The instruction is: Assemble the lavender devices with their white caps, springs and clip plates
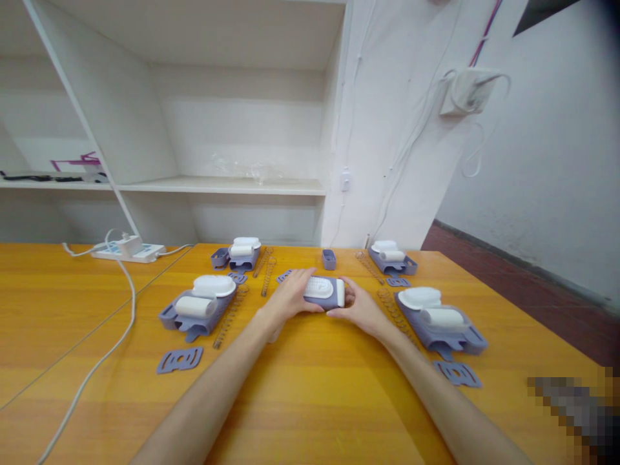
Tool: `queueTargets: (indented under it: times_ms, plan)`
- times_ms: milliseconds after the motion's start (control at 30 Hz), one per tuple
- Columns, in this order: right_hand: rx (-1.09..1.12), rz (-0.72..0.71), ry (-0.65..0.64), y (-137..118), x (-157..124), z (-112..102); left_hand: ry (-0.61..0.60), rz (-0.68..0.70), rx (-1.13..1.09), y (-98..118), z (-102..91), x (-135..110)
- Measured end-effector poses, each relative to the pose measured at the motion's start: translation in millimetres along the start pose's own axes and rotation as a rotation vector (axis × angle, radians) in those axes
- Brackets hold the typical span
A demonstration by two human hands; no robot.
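Note:
Both my hands meet at the middle of the wooden table [310, 394] around a lavender plastic device with a white brush-like top [323, 290]. My left hand [289, 299] curls round its left end, fingers closed on it. On the device's right end, my right hand [356, 307] grips with its fingers wrapped round. The device lies low, at or just above the tabletop.
Piles of lavender trays with white rollers sit at near left [197, 309], far left [242, 253], near right [438, 321] and far right [391, 257]. Flat lavender plates [179, 360] [458, 372], metal springs [267, 271], a small lavender cup [329, 259] and a power strip with cable [128, 250] also lie about.

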State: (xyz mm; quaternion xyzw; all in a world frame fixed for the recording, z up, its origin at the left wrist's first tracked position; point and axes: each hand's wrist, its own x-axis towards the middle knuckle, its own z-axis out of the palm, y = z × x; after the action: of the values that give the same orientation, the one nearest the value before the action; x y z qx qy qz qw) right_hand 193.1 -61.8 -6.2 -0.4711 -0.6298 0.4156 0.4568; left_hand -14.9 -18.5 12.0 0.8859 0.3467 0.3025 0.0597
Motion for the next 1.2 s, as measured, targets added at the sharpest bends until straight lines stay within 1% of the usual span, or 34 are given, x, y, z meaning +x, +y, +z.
queueTargets:
  times_ms: [133, 200, 367, 600, 700, 833, 967, 1033, 1133, 1200]
  plan:
    - [-0.326, -0.051, 0.063, -4, 0, 1, -0.002, -0.008, -0.003, 0, -1.1, -1]
    - [-0.418, -0.084, 0.059, -9, 0, 0, -0.007, -0.024, -0.003, -1, -1.1, -1]
    - [-0.447, -0.163, 0.066, -15, -3, -2, -0.018, -0.063, -0.042, 0, -1.6, -1]
    - [-0.47, -0.158, 0.043, -15, -3, 1, -0.013, -0.068, -0.067, 4, -3.4, 0]
    - [-0.516, -0.162, 0.073, -11, -3, 3, 0.005, -0.046, -0.045, 3, -1.6, 1]
    - [-0.631, -0.162, 0.141, 0, -5, 7, 0.03, -0.017, -0.026, 0, 1.5, 2]
    - [-0.825, -0.175, 0.148, 8, -8, 14, 0.026, -0.043, -0.019, -1, 3.6, 3]
    - [-0.898, -0.19, 0.148, 8, -10, 20, 0.026, -0.062, -0.014, -1, 4.3, 4]
    - [-0.939, -0.172, 0.154, 2, -12, 25, 0.018, -0.1, -0.015, -1, 4.5, 6]
    - [-0.964, -0.139, 0.202, -3, -12, 24, 0.01, -0.133, -0.024, 0, 3.7, 6]
